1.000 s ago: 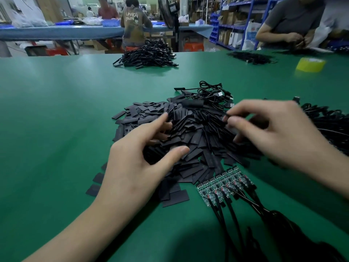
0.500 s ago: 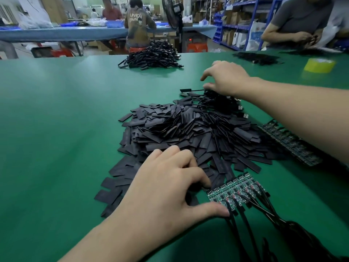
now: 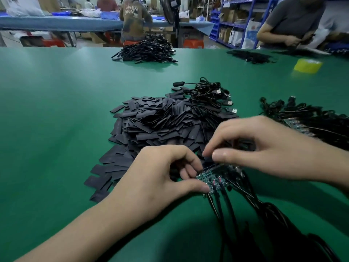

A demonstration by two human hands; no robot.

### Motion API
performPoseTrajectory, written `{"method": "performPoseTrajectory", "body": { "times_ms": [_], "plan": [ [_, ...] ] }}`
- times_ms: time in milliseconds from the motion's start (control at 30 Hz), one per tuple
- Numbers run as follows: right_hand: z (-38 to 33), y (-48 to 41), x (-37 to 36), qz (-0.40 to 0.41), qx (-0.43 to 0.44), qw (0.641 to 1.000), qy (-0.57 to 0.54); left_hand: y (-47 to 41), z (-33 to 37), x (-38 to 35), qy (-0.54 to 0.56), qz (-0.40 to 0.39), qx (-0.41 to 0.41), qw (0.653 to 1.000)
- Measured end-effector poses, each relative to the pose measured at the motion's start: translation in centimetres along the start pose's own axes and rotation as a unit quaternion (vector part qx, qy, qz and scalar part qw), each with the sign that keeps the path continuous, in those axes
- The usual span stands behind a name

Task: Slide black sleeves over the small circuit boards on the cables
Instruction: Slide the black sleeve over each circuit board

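Note:
A heap of flat black sleeves (image 3: 160, 125) lies in the middle of the green table (image 3: 56, 110). At its near right edge is a row of small green circuit boards (image 3: 212, 179), each on a black cable (image 3: 264, 212) that runs off to the lower right. My left hand (image 3: 160, 174) pinches the left end of this row between thumb and curled fingers. My right hand (image 3: 264, 148) hovers just above the boards and pinches a black sleeve (image 3: 207, 159) between thumb and forefinger. The right hand hides the far end of the row.
Behind the sleeve heap lies a small tangle of cables with USB plugs (image 3: 209, 93). More cables with boards (image 3: 311, 125) sit at the right. Farther off are another cable pile (image 3: 147, 52), a yellow tape roll (image 3: 307, 65) and a person (image 3: 294, 21) working at the table's far right.
My right hand has come back from the cable tangle behind the heap to just above the boards. My left hand has shifted right and taken hold of the row of boards.

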State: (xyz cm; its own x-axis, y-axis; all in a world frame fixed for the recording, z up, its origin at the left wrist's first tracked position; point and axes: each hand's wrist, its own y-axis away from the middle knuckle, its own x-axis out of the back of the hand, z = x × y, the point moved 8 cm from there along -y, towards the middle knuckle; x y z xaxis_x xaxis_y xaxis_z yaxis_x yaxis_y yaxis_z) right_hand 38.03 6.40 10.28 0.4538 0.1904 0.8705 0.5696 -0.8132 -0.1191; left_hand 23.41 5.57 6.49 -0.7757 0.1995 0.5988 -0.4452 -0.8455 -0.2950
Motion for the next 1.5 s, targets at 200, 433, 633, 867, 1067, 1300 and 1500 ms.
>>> {"method": "performPoseTrajectory", "body": {
  "times_ms": [200, 433, 633, 867, 1067, 1300, 1500],
  "plan": [
    [0.4, 1.1, -0.8, 0.03, -0.02, 0.999, -0.036, 0.2, -0.5, -0.3, 0.134, -0.023, 0.053, 0.989],
    [1.1, 0.9, -1.7, 0.058, -0.045, 0.995, -0.072, 0.2, -0.9, -0.2, 0.157, -0.005, 0.07, 0.985],
    [1.5, 1.4, -2.3, 0.095, -0.055, 0.988, -0.11, 0.2, 0.0, 0.1, 0.032, 0.004, 0.041, 0.999],
    [1.7, 1.3, -2.8, 0.056, -0.045, 0.977, -0.199, 0.1, 0.0, -0.6, 0.121, -0.021, 0.035, 0.992],
    [1.5, 0.9, -3.4, 0.044, -0.031, 0.953, -0.298, -0.1, -0.5, -0.8, 0.168, -0.04, 0.034, 0.984],
    [1.2, 0.8, -3.8, 0.033, -0.008, 0.928, -0.37, -0.2, -0.3, -1.0, 0.241, -0.06, 0.029, 0.968],
    [1.9, 1.0, -2.8, 0.044, -0.012, 0.924, -0.381, -0.4, -0.4, -0.4, 0.248, -0.02, 0.043, 0.968]
  ]
}}
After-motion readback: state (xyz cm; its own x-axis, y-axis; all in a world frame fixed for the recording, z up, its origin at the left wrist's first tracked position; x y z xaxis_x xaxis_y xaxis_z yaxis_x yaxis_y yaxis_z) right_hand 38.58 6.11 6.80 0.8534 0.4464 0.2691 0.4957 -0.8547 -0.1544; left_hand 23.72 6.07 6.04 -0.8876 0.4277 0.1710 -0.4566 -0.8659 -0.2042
